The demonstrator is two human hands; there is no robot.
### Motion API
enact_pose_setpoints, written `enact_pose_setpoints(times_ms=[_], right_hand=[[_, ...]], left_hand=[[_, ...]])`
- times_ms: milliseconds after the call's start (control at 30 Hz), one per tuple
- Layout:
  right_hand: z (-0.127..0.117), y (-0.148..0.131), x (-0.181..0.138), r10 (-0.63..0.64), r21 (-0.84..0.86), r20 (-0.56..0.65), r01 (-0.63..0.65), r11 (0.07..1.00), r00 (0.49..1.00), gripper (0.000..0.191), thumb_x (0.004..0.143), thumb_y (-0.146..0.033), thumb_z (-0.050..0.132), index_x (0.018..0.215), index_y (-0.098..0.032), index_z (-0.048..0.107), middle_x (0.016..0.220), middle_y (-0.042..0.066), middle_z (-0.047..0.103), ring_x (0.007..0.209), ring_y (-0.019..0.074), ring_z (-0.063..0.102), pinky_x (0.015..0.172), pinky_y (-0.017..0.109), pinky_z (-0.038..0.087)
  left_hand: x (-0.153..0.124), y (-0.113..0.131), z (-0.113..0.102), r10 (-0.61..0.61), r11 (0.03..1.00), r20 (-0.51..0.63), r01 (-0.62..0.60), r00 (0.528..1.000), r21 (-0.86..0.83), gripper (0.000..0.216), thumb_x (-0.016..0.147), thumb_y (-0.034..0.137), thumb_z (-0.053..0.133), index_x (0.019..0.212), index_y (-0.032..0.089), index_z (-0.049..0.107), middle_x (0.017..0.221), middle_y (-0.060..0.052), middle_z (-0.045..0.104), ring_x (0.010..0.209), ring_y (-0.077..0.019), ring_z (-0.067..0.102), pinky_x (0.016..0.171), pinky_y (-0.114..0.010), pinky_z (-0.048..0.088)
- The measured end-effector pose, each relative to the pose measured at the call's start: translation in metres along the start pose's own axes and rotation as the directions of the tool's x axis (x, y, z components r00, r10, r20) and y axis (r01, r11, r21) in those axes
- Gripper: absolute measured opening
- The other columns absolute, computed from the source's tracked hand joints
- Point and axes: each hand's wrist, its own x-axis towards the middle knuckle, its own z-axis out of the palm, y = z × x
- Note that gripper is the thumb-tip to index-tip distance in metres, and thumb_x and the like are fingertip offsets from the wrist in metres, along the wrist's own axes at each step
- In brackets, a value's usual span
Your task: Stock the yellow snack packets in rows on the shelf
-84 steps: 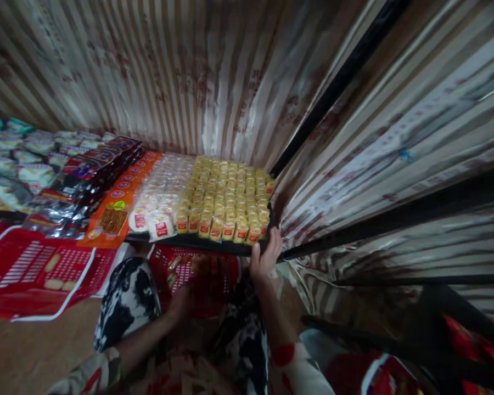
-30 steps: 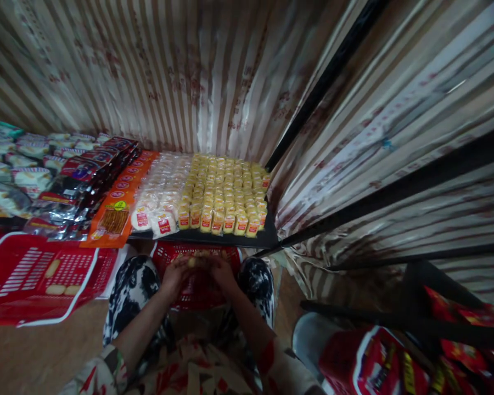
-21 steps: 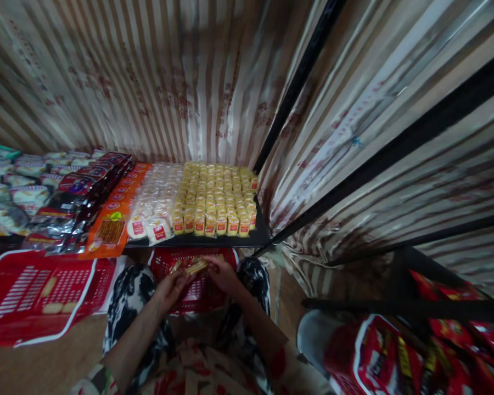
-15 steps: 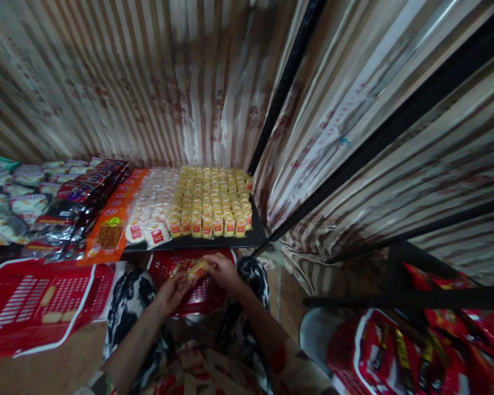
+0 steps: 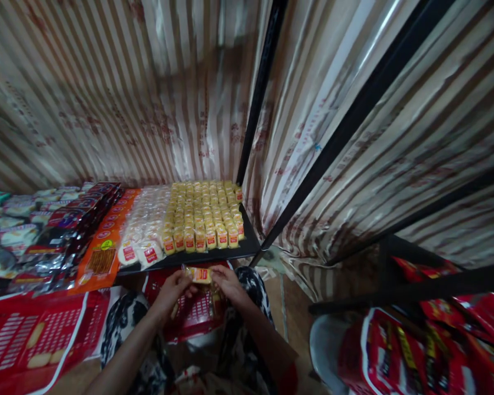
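Between my hands is a small yellow packaged cake (image 5: 200, 275) with a red and white label facing up. My left hand (image 5: 176, 289) pinches its left end, and my right hand (image 5: 227, 283) grips its right end. Below them, between my knees, sits a red basket (image 5: 189, 325) with a few wrapped pieces inside, partly hidden by my hands. Just ahead, rows of matching yellow packaged cakes (image 5: 206, 216) stand on a black shelf (image 5: 230, 253). White round packs (image 5: 142, 225) lie in rows to their left.
Orange packs (image 5: 102, 258), dark packs (image 5: 66, 230) and white packs (image 5: 18, 238) fill the shelf's left part. Another red basket (image 5: 8, 334) holds a few pale pieces at lower left. At lower right stands a basket of red packets (image 5: 411, 351). Black metal bars (image 5: 333, 148) cross before the striped curtain (image 5: 181, 99).
The cake has been turned level, its label now showing more clearly between both hands. My view has shifted, so the shelf appears lower and slightly further left.
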Motion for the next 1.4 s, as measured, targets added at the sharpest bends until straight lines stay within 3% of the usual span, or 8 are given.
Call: enact_pose_setpoints(times_ms=[200, 300, 400, 500, 600, 833, 1133, 1400], right_hand=[[-0.001, -0.003, -0.004, 0.016, 0.158, -0.031, -0.011, 0.987, 0.999, 0.032, 0.072, -0.045, 0.055, 0.085, -0.016, 0.060, 0.063, -0.001, 0.059, 0.051, 0.0105, 0.052, 0.048, 0.022, 0.042], [-0.007, -0.006, -0.007, -0.094, 0.103, -0.161, 0.111, 0.988, 0.983, 0.033, 0.077, -0.043, 0.050, 0.093, -0.016, 0.060, 0.079, 0.005, 0.062, 0.065, 0.0147, 0.059, 0.058, 0.027, 0.048], [-0.022, -0.013, -0.006, -0.331, -0.160, -0.433, 0.290, 0.944, 0.838, 0.035, 0.084, -0.038, 0.043, 0.109, -0.017, 0.056, 0.107, 0.011, 0.058, 0.093, 0.0189, 0.057, 0.080, 0.034, 0.049], [-0.043, -0.023, 0.006, -0.507, -0.417, -0.548, 0.307, 0.855, 0.665, 0.041, 0.089, -0.033, 0.034, 0.124, -0.015, 0.047, 0.127, 0.014, 0.047, 0.117, 0.0214, 0.044, 0.095, 0.040, 0.041], [-0.064, -0.029, 0.028, -0.577, -0.538, -0.543, 0.275, 0.797, 0.610, 0.045, 0.091, -0.031, 0.031, 0.131, -0.012, 0.038, 0.135, 0.014, 0.041, 0.126, 0.0213, 0.034, 0.103, 0.045, 0.032], [-0.087, -0.015, 0.075, -0.578, -0.578, -0.521, 0.238, 0.780, 0.628, 0.052, 0.092, -0.035, 0.029, 0.135, -0.007, 0.031, 0.139, 0.017, 0.036, 0.130, 0.0222, 0.029, 0.106, 0.046, 0.028], [-0.088, 0.007, 0.084, -0.581, -0.600, -0.516, 0.219, 0.770, 0.629, 0.048, 0.092, -0.034, 0.032, 0.133, -0.010, 0.037, 0.133, 0.016, 0.045, 0.124, 0.0224, 0.040, 0.101, 0.045, 0.036], [-0.086, 0.005, 0.082, -0.634, -0.681, -0.484, 0.196, 0.706, 0.603, 0.044, 0.091, -0.030, 0.035, 0.131, -0.013, 0.039, 0.128, 0.014, 0.050, 0.119, 0.0220, 0.044, 0.097, 0.043, 0.041]], left_hand=[[0.012, 0.018, 0.014, 0.110, 0.972, 0.017, -0.111, 0.994, 0.208, 0.038, 0.067, 0.044, 0.062, 0.089, 0.014, 0.057, 0.054, 0.002, 0.061, 0.046, -0.0113, 0.053, 0.048, -0.022, 0.041], [0.015, 0.034, 0.025, 0.140, 0.952, 0.032, -0.143, 0.990, 0.270, 0.038, 0.063, 0.043, 0.063, 0.087, 0.015, 0.057, 0.061, 0.001, 0.063, 0.052, -0.0141, 0.057, 0.050, -0.024, 0.044], [0.020, 0.049, 0.034, 0.196, 0.923, 0.037, -0.197, 0.980, 0.332, 0.037, 0.062, 0.043, 0.062, 0.085, 0.015, 0.057, 0.071, -0.002, 0.066, 0.060, -0.0164, 0.060, 0.055, -0.026, 0.047], [0.032, 0.063, 0.043, 0.232, 0.892, 0.041, -0.229, 0.972, 0.391, 0.040, 0.064, 0.042, 0.060, 0.091, 0.013, 0.057, 0.068, -0.003, 0.065, 0.058, -0.0160, 0.059, 0.055, -0.026, 0.046], [0.053, 0.078, 0.054, 0.264, 0.865, 0.059, -0.263, 0.963, 0.427, 0.048, 0.068, 0.041, 0.058, 0.106, 0.011, 0.051, 0.059, 0.001, 0.061, 0.053, -0.0151, 0.057, 0.050, -0.024, 0.044], [0.112, 0.127, 0.101, 0.488, 0.643, 0.157, -0.476, 0.858, 0.600, 0.042, 0.077, 0.031, 0.053, 0.115, 0.013, 0.051, 0.084, -0.004, 0.066, 0.065, -0.0128, 0.061, 0.061, -0.023, 0.047], [0.198, 0.169, 0.174, 0.601, 0.261, 0.276, -0.511, 0.750, 0.819, 0.038, 0.080, 0.018, 0.050, 0.118, 0.017, 0.053, 0.101, -0.006, 0.065, 0.092, -0.0149, 0.060, 0.083, -0.026, 0.045], [0.243, 0.169, 0.204, 0.553, 0.060, 0.349, -0.454, 0.757, 0.889, 0.040, 0.079, 0.018, 0.049, 0.120, 0.015, 0.050, 0.110, -0.011, 0.061, 0.102, -0.0195, 0.056, 0.087, -0.029, 0.043]])
